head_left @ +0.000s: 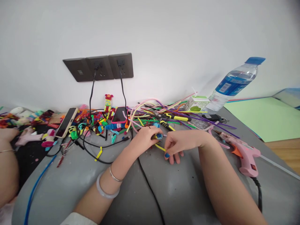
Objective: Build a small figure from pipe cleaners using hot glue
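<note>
My left hand point(146, 138) is closed on a small blue and yellow fuzzy piece point(159, 136), mostly hidden by the fingers. From that side a yellow pipe cleaner point(160, 147) runs to my right hand point(174, 147), which pinches its end between thumb and forefinger. Both hands are low over the grey table point(182, 193), close together. Just behind them lie pliers point(167, 120) with yellow and black handles, among many loose coloured pipe cleaners point(150, 107).
A pink glue gun point(248, 156) lies at right, near a tilted water bottle point(234, 82), a drink carton point(196, 103) and green paper point(260, 115). Phones point(67, 122), pipe-cleaner figures point(107, 103) and black cables point(150, 184) spread left. Another person's arm point(8, 168) is at far left.
</note>
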Tool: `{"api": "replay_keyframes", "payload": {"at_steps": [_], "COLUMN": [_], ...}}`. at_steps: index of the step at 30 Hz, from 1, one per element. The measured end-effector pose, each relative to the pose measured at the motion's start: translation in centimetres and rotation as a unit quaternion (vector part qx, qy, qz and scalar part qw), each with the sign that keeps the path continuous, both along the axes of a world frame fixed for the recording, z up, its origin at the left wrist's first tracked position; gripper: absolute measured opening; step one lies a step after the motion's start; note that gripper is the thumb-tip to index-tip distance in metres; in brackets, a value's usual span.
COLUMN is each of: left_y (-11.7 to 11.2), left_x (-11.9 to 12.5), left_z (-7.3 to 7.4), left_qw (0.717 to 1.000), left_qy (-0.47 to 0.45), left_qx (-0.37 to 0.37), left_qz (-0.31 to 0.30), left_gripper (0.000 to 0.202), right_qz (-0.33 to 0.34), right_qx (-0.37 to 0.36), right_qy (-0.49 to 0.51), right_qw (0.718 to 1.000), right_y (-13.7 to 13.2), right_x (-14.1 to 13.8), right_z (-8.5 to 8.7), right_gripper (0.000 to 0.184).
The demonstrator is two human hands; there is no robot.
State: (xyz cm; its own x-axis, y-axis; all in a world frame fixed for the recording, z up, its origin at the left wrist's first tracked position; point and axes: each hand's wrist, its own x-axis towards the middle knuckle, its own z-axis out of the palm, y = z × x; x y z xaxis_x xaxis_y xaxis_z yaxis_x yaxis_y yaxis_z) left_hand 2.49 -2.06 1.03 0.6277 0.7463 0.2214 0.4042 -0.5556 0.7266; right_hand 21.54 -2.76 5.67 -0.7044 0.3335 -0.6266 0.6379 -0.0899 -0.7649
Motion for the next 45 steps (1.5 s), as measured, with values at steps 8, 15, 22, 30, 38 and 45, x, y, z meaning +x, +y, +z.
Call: {"api": "replay_keyframes", "payload": {"at_steps": [8, 15, 22, 30, 38, 45], "left_y": [0.1, -0.3, -0.1, 0.6, 0.9, 1.1], "left_x": [0.0, 0.1, -0.3, -1.4, -1.7, -1.8], "left_z": [-0.1, 0.6, 0.5, 0.7, 0.9, 0.5], "left_qw": [0.999, 0.998, 0.997, 0.992, 0.995, 0.996], "left_qy": [0.05, 0.061, 0.053, -0.018, -0.009, -0.007], "left_qx": [0.004, -0.014, -0.049, -0.12, -0.088, -0.08], "left_qz": [0.0, 0.004, 0.008, -0.015, -0.048, -0.048], "left_gripper": [0.03, 0.019, 0.022, 0.033, 0.026, 0.024], "right_qz": [-0.007, -0.078, -0.085, -0.07, -0.056, -0.049], "right_qx": [0.027, 0.136, 0.163, 0.165, 0.161, 0.159], "right_qy": [-0.029, -0.02, -0.021, -0.003, -0.007, -0.021], "right_qw": [0.999, 0.987, 0.983, 0.984, 0.985, 0.986], "right_y": [0.6, 1.3, 1.9, 2.1, 2.2, 2.1], "right_x": [0.4, 0.7, 0.4, 0.6, 0.6, 0.6], "right_z": [-0.2, -0.5, -1.1, -1.2, -0.9, -0.3], "right_gripper": [0.03, 0.046, 0.049, 0.053, 0.048, 0.05]}}
